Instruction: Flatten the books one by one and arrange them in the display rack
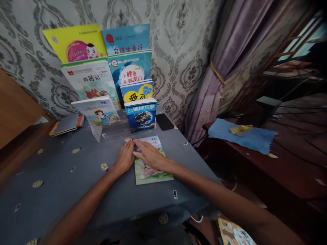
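A thin book (150, 177) with a green and pale cover lies on the grey tablecloth. My right hand (150, 156) rests across the cover, its fingers stretched towards the book's upper left. Beside the left edge of the book is my left hand (125, 156), palm down, with its fingers extended; the fingertips of both hands meet near the top left corner. Part of the cover is hidden under my right hand. Behind stand several picture books in tiers, among them a blue book with a globe (141, 117) and a white book with a girl (100, 112).
A clear stand (95, 131) supports the upright books. A dark phone (165, 121) lies right of them, and a small stack of books (67, 124) at the left. Patterned wallpaper and a purple curtain (224, 51) are behind. A blue cloth (255, 139) covers part of a dark red surface.
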`<state>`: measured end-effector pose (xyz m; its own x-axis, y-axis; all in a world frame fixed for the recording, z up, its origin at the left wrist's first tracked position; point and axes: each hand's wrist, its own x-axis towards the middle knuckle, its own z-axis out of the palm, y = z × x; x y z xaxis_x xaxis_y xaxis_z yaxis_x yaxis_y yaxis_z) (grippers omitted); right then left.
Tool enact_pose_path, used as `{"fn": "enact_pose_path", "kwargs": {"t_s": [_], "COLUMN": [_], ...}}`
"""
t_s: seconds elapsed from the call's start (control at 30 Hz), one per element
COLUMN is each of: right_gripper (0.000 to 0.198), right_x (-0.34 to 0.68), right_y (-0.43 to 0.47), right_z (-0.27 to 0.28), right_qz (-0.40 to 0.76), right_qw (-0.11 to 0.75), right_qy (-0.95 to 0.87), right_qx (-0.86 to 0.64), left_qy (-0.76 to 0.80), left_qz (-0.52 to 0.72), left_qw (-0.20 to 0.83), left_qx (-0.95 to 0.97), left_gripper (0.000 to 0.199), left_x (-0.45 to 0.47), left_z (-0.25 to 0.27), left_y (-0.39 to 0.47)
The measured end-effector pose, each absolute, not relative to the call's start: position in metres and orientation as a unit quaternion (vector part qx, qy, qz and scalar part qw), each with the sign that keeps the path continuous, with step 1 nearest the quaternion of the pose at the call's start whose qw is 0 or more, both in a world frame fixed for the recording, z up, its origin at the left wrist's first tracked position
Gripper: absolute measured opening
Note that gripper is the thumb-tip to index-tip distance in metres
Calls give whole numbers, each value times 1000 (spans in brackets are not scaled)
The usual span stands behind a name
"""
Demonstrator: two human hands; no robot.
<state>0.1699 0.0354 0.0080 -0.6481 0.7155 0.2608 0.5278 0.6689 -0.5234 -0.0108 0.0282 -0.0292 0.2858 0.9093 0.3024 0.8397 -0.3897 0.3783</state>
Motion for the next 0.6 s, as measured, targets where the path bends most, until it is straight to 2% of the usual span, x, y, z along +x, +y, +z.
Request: {"fn": "enact_pose_path", "kwargs": {"t_s": [0.27, 0.47, 0.6], "right_gripper": [63, 54, 44], "right_x": [156, 184, 215], "right_y": [54, 65, 76], "right_z": [-7, -18, -19], "right_qz": [208, 135, 138], "right_qw": [206, 202, 221], "right_qy": [-890, -882, -851], "right_qx": [-351, -403, -455], "left_qy": [550, 546, 551], "left_qz": [255, 261, 257], "left_qw": [52, 22, 13], "left_qx": [794, 796, 794], "left_gripper": [37, 27, 26], "left_x": [-10, -10, -10], "left_z": [-35, -36, -37], "left_y": [28, 31, 30]}}
